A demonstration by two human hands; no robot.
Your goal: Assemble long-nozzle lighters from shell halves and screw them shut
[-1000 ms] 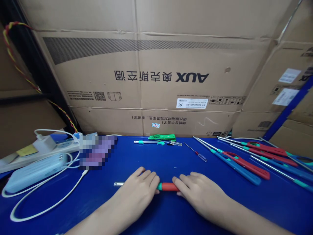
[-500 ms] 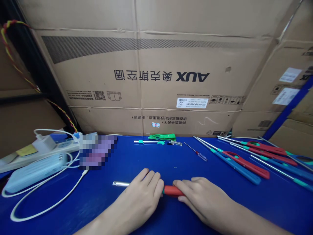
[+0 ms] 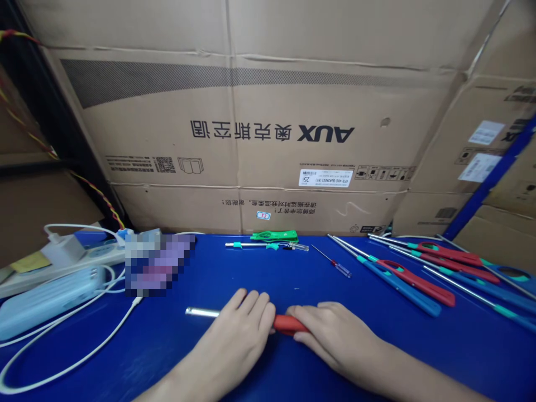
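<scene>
Both hands grip one long-nosed gas lighter (image 3: 288, 323) with a red handle and a silver metal tube, held low over the blue table. My left hand (image 3: 247, 329) is closed around the part where tube and handle meet, and hides it; the tube tip sticks out to the left. My right hand (image 3: 335, 332) wraps the handle's right end. Beyond them lie a small clear-handled screwdriver (image 3: 342, 269), a green plastic casing (image 3: 274, 237) and a bare lighter inner assembly (image 3: 259, 245) with a metal tube. A tiny screw-like piece (image 3: 297, 288) rests on the table.
Several red and blue lighters (image 3: 419, 282) lie at the right. On the left are a light blue power bank (image 3: 50, 301), a power strip (image 3: 104, 254), white cables and a pixelated object (image 3: 161, 265). A large cardboard box (image 3: 234, 167) stands upright behind the table (image 3: 125, 352).
The view has shifted slightly, so most things sit a little further left. The red handle shows slightly more between my hands; both keep their hold.
</scene>
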